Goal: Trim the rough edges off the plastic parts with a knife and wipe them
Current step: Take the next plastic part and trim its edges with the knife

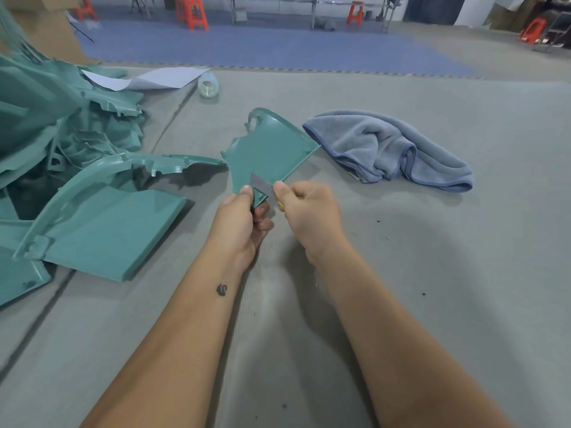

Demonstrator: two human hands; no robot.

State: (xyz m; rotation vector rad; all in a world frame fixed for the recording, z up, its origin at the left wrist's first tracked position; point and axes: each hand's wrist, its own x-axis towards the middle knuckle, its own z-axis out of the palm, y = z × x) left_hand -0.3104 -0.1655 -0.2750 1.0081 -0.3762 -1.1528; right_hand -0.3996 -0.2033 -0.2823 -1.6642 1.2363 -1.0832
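At frame centre, head view: the left hand [239,220] grips the near corner of a teal part [272,149], thumb on top and fingers curled beneath, holding it tilted up off the grey mat [432,257]. The part's far, rounded end points to 12 o'clock. The right hand [309,211], just at 3 o'clock of the left, is closed round a knife [262,186]; a sliver of yellow handle shows below the thumb, and the grey blade lies across the part's near edge, touching it between the two thumbs. At 2 o'clock of the part, just beside its right corner, lies a crumpled grey-blue cloth [392,149]. At 9 o'clock, a heap of parts [61,134] covers the mat's left side; its nearest piece, a large panel [108,223], lies close to the left hand but apart from it. At 11 o'clock, beyond the held part, a tape roll [208,84] rests beside white paper [154,78]. Along the far floor stand orange stools [191,12]. Dark specks dot the mat at 4 o'clock of the hands.
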